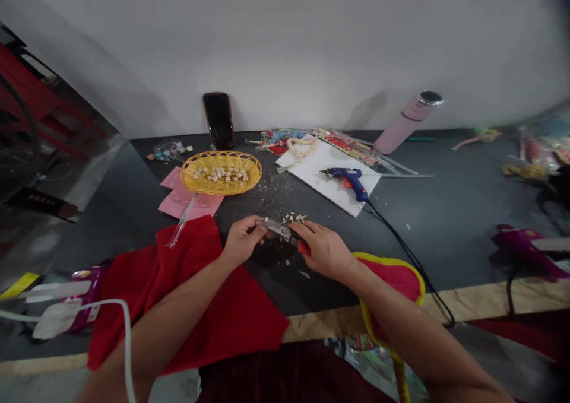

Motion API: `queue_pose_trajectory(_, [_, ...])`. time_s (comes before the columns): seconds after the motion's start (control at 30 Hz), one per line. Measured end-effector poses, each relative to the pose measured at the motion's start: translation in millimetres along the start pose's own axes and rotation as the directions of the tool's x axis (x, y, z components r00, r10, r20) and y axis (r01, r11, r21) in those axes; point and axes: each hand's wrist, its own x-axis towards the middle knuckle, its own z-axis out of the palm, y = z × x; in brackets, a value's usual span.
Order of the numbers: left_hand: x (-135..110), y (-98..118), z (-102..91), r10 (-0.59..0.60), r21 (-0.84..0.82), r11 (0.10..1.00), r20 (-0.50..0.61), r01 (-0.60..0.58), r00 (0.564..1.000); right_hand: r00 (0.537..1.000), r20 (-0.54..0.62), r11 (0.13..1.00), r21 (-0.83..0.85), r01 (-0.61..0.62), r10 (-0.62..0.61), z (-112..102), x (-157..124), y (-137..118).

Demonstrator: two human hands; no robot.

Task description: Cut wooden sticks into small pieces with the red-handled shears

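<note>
My right hand (327, 250) is closed round the red handles of a pair of pruning shears (280, 229), whose grey blades point left. My left hand (244, 240) pinches a small pale piece (266, 219) at the blade tips; its fingers partly hide it. Beneath and behind the shears, pale crumbs and chips (294, 218) lie scattered on the dark table. A yellow woven basket (221, 189) with several small pale pieces in it stands beyond my left hand, on pink paper (202, 206).
A blue glue gun (351, 180) rests on a white board (332, 190), its black cable trailing right. Red cloth (196, 308) lies under my left forearm. A phone (219, 121) and a pink bottle (403, 124) stand by the wall. Purple devices (532, 246) sit at both sides.
</note>
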Motion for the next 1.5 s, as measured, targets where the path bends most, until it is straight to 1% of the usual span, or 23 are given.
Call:
queue_pose_trajectory(0.23, [2.3,3.6,0.1,-0.036,-0.010,0.999,-0.032,0.036,0.999,0.999,-0.038,0.999,-0.042,0.005,-0.007,6.0,3.7,2.4])
queue_pose_trajectory(0.43, [2.5,5.4,-1.8,-0.046,0.019,0.999,0.009,0.046,0.999,1.000,-0.011,0.996,-0.089,-0.004,0.003,-0.6,4.4,1.7])
queue_pose_trajectory(0.57, [4.1,4.7,-2.9,-0.066,0.033,0.997,0.050,0.065,0.997,1.000,-0.004,0.997,-0.072,0.006,-0.007,-1.7,4.2,4.3])
queue_pose_trajectory(0.77, [4.7,3.4,-3.6,-0.060,0.042,0.997,0.061,0.058,0.996,0.999,-0.009,0.999,-0.011,0.045,-0.046,1.0,3.9,7.5])
queue_pose_trajectory(0.97, [2.5,2.4,-3.7,-0.037,0.039,0.999,0.079,0.035,0.996,1.000,0.012,1.000,-0.008,0.015,-0.015,-1.1,1.2,2.3])
queue_pose_trajectory(1.1, [1.8,0.5,-2.1,-0.035,0.024,0.999,0.062,0.033,0.997,1.000,0.009,1.000,-0.008,0.000,0.000,0.4,0.5,2.4])
queue_pose_trajectory(1.33, [2.5,-0.7,0.3,-0.005,-0.020,1.000,0.018,0.005,1.000,0.999,-0.043,1.000,-0.014,0.021,-0.022,4.1,2.3,4.6])
queue_pose_trajectory(1.5, [3.8,0.8,1.0,-0.024,-0.074,0.997,-0.029,0.021,0.999,0.997,-0.079,1.000,0.013,0.028,-0.027,4.9,3.3,4.7])
